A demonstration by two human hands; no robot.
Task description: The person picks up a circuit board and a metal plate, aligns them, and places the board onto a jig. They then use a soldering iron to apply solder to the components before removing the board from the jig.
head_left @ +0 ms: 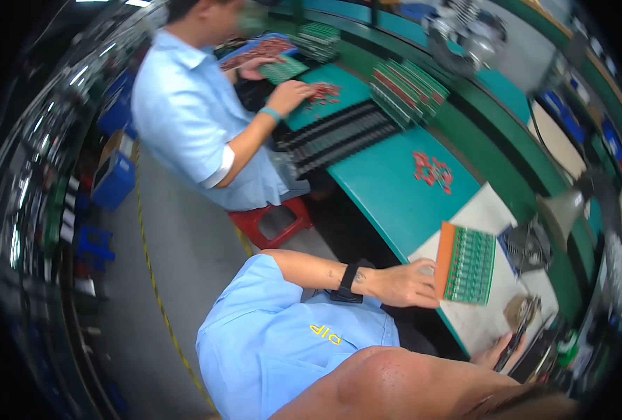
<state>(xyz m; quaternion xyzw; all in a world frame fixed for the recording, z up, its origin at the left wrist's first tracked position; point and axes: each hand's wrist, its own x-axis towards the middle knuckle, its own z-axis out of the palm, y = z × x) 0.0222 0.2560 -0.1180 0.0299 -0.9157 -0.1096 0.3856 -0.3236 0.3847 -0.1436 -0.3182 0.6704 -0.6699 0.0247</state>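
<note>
Taking twelve o'clock as the top of the view, we find the board [473,269], green with an orange strip [445,259] along its nine o'clock side, over the white mat [487,203] on the bench [377,189]. The left hand [403,283] reaches it from nine o'clock. Its fingers are drawn together on the strip's edge, so the board extends from them toward two and three o'clock. We cannot tell whether its underside touches the mat.

At five o'clock from the board, the right hand [501,351] has its fingers curled round a dark tool [519,330], the grip partly hidden; we cannot tell how far the tool's own jaws are open.

Toward eleven o'clock from the board we see red parts [431,173] on the bench and, farther off, stacked boards [407,91]. The black rack [342,136] lies toward ten-thirty, and a co-worker [188,119] toward ten.
</note>
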